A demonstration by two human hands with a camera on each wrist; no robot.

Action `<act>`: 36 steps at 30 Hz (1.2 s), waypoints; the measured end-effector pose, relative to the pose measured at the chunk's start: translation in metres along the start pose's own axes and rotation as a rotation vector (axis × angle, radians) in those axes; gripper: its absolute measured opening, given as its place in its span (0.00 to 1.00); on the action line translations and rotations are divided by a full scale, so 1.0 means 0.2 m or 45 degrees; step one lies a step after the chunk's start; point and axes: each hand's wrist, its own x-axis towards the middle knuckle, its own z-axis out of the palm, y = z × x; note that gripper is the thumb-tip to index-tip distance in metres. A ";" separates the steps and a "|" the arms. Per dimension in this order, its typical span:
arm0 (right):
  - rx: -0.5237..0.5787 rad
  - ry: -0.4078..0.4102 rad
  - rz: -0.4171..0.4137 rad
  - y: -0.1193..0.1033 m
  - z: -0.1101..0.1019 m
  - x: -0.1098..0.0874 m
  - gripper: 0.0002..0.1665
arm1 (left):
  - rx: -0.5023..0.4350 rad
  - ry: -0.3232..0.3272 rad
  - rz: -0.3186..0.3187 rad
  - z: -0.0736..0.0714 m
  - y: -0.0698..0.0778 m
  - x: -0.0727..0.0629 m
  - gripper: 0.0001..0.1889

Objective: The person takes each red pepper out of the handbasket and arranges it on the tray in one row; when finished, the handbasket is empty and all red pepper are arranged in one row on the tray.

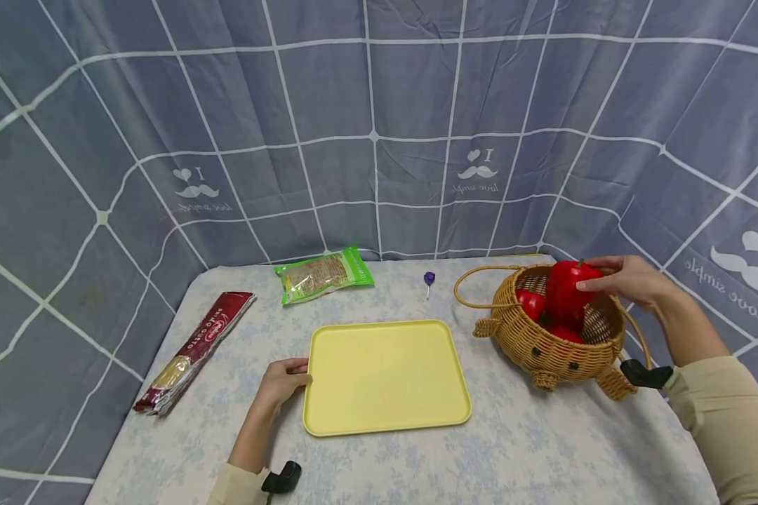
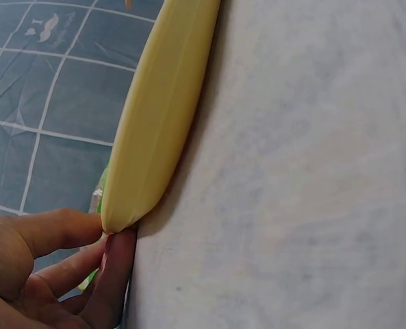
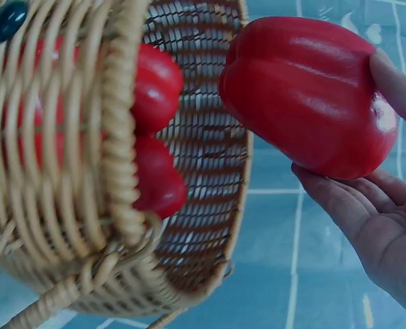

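Right grip spread wide, thumb and fingers holding opposite sides of red pepper; pepper at grip's nine o'clock, at mouth of wicker basket. More red produce inside. Left grip nearly closed, pinching yellow tray at tray's nine o'clock edge. On surface, from tray: lollipop one o'clock, green packet eleven, maroon packet nine.

Mirrored "love simple" on curtain, probably "PRIMO GUSTO" on maroon packet
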 end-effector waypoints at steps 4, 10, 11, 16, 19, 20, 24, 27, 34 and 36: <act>0.017 -0.006 -0.007 -0.06 0.01 -0.01 0.50 | -0.014 -0.001 0.011 0.00 0.00 0.00 0.23; 0.066 -0.029 -0.065 -0.15 0.06 -0.01 0.49 | -0.026 0.007 0.001 0.00 -0.02 0.00 0.22; 0.066 -0.028 -0.078 -0.17 0.07 0.00 0.49 | -0.030 0.009 -0.001 0.00 -0.02 0.01 0.22; 0.077 -0.030 -0.133 -0.24 0.14 0.02 0.48 | -0.039 0.000 -0.012 -0.01 -0.03 0.00 0.22; 0.107 -0.046 -0.156 -0.28 0.18 0.03 0.48 | -0.046 -0.003 -0.012 0.00 -0.03 0.00 0.22; 0.107 -0.047 -0.161 -0.29 0.20 0.04 0.48 | -0.049 -0.002 -0.008 0.00 -0.03 0.00 0.22; 0.092 -0.064 -0.170 -0.34 0.25 0.06 0.49 | -0.053 0.002 -0.007 0.00 -0.03 0.00 0.21; 0.116 -0.082 -0.168 -0.38 0.28 0.09 0.50 | -0.052 0.006 -0.013 0.00 -0.03 0.00 0.21; 0.164 -0.130 -0.215 -0.47 0.38 0.17 0.47 | -0.050 0.013 -0.023 0.00 -0.02 -0.01 0.21; 0.166 -0.142 -0.224 -0.49 0.42 0.19 0.47 | -0.051 0.013 -0.017 -0.01 -0.02 -0.01 0.21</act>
